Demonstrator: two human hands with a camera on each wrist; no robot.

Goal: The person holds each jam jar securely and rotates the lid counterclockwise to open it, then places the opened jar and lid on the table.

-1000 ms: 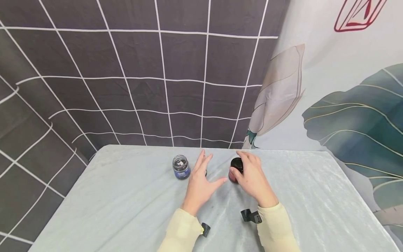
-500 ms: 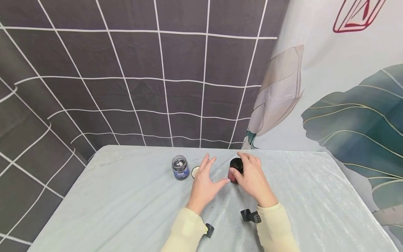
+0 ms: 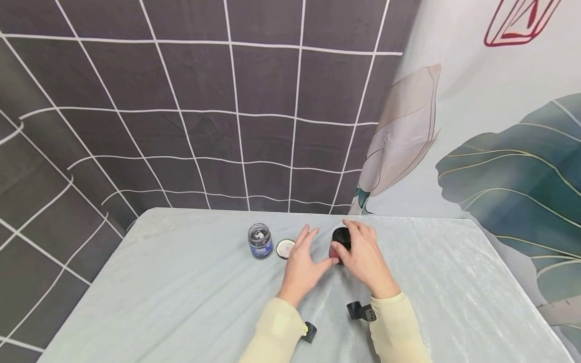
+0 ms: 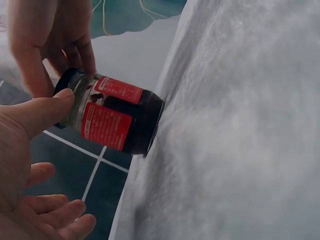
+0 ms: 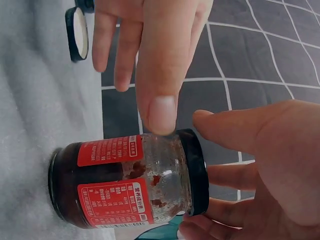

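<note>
A glass jar with a black lid and red label [image 5: 115, 182] stands upright on the cloth-covered table, dark contents inside. My right hand [image 3: 365, 257] holds it by the lid from above, fingers and thumb around the lid's edge. My left hand [image 3: 303, 272] is at the jar's left side, fingers spread and mostly straight. In the left wrist view, its thumb [image 4: 45, 112] overlaps the jar's glass neck, while the other fingers stay apart from it.
A second, lidless jar with a blue label [image 3: 260, 242] stands to the left, with something pale inside. Beside it lies a loose lid [image 3: 285, 248], pale inner side up. Behind the table [image 3: 181, 282] hang a dark gridded curtain [image 3: 190, 136] and a leaf-print curtain [image 3: 481, 101].
My left hand has moved right, from beside the loose lid to the red-labelled jar, uncovering the lid. My right hand has stayed at the jar's lid.
</note>
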